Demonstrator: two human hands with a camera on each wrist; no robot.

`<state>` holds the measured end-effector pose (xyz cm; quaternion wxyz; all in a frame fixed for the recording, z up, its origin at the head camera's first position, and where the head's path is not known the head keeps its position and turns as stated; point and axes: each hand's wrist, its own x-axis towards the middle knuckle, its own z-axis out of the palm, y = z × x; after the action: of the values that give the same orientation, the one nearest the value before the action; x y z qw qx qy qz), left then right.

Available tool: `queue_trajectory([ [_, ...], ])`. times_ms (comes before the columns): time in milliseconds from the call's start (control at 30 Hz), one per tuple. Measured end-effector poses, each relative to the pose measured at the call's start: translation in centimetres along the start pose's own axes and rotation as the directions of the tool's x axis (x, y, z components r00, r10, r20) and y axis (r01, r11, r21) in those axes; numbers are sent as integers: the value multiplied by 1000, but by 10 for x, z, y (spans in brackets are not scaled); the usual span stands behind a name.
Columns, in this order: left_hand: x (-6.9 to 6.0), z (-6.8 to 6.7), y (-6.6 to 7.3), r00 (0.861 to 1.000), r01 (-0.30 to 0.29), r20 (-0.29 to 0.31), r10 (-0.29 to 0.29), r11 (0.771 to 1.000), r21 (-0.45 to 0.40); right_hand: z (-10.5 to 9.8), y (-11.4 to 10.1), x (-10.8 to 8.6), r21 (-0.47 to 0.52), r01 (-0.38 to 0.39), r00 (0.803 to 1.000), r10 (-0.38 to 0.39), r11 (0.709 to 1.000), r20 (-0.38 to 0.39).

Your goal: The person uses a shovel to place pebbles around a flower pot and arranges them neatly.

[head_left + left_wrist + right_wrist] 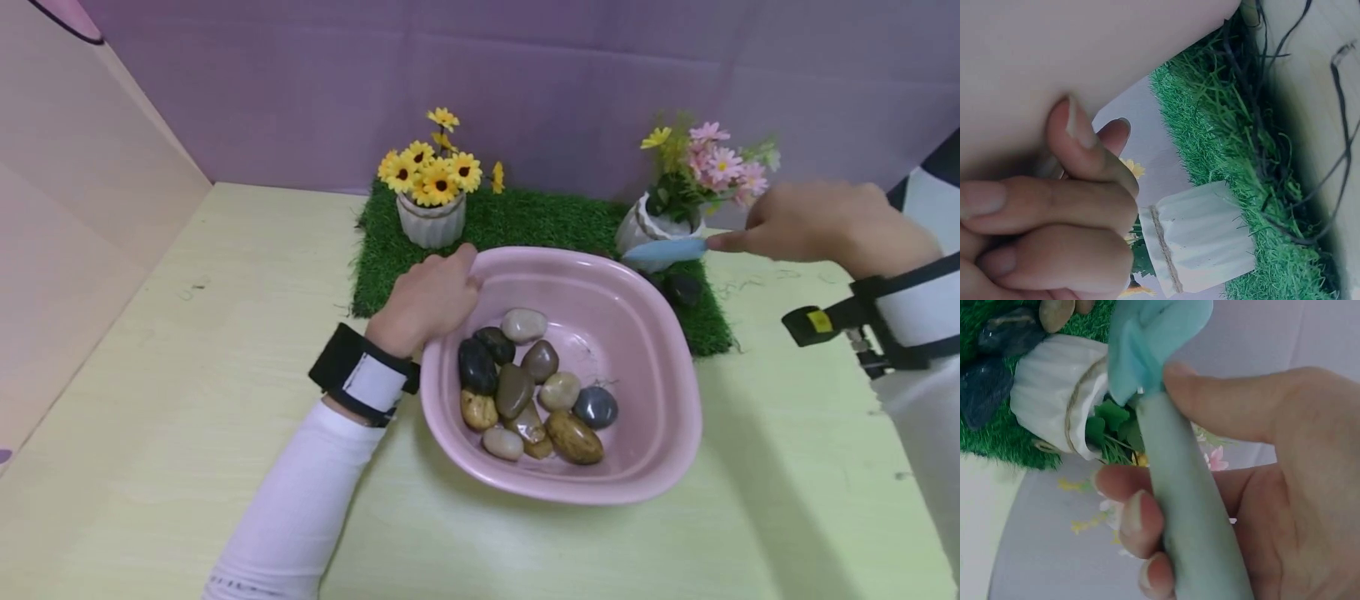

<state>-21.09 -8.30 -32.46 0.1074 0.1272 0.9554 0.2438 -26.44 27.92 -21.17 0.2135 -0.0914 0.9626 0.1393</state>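
Observation:
A pink plastic basin point(652, 358) stands on the table with several smooth stones point(515, 390) inside, mostly at its left. My left hand point(431, 300) grips the basin's upper left rim; in the left wrist view its fingers point(1047, 206) are curled against the pink wall. Held in my right hand point(832, 225) is a small light-blue trowel point(663, 252), its blade beyond the basin's far right rim, before a white pot. The right wrist view shows the fingers and thumb around the pale handle point(1188, 506). In the head view the hand covers this handle.
Behind the basin lies a green grass mat point(540, 218). On it stand a pot of yellow flowers point(431, 221) and a pot of pink flowers point(636, 223). Dark stones point(684, 288) lie near the right pot. A purple backdrop point(555, 92) hangs behind.

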Motion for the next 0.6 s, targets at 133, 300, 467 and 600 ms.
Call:
queue_trajectory([
  [133,-1,0,0,1000,-4,1,4,1000,-3,-2,-1,-4,-9,-44,998,44,999,-47],
  [300,-2,0,0,1000,-7,-2,7,1000,1,-4,-8,-6,-22,-43,994,41,999,-97],
  [467,-2,-1,-1,1000,-7,-1,7,1000,0,-5,-25,-11,-27,-4,966,-3,1000,-259],
  [600,-1,-1,-1,1000,-3,8,3,1000,-8,-5,-46,-20,21,66,908,-51,998,-416],
])
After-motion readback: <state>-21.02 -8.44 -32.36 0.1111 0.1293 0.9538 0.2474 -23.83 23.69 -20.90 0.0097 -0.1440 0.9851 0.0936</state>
